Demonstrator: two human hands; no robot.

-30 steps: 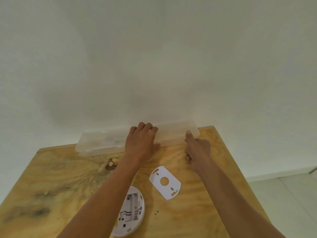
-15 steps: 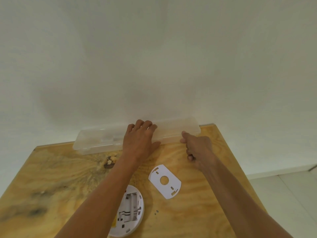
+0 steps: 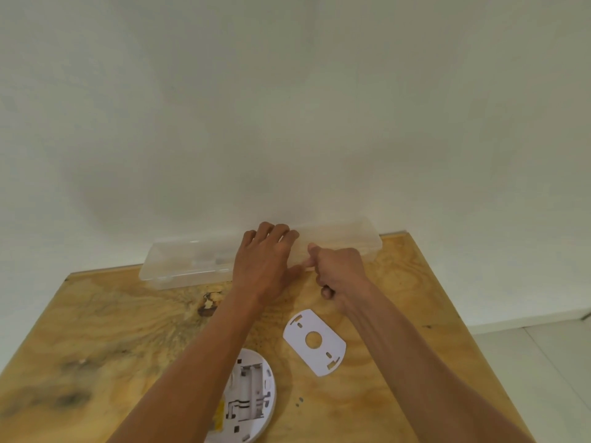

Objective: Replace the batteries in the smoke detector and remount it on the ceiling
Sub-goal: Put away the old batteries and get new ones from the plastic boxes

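A long clear plastic case point(image 3: 179, 263) lies along the far edge of the wooden table, against the wall. My left hand point(image 3: 263, 263) rests flat on top of its middle, fingers spread over the lid. My right hand point(image 3: 339, 273) is curled beside it, thumb and forefinger at the case's front edge. The white smoke detector point(image 3: 252, 401) lies face down near me with its battery bay showing no batteries, partly under my left forearm. Its white mounting plate point(image 3: 315, 342) lies flat to the right of it.
The plywood table point(image 3: 96, 346) has dark knots and stains; its right edge drops to a tiled floor point(image 3: 543, 362). Two tiny dark screws point(image 3: 299, 401) lie beside the detector. A plain white wall stands behind the table.
My right hand has slid left along the case's front edge, from near its right end to just beside my left hand. The left hand stays on the lid.
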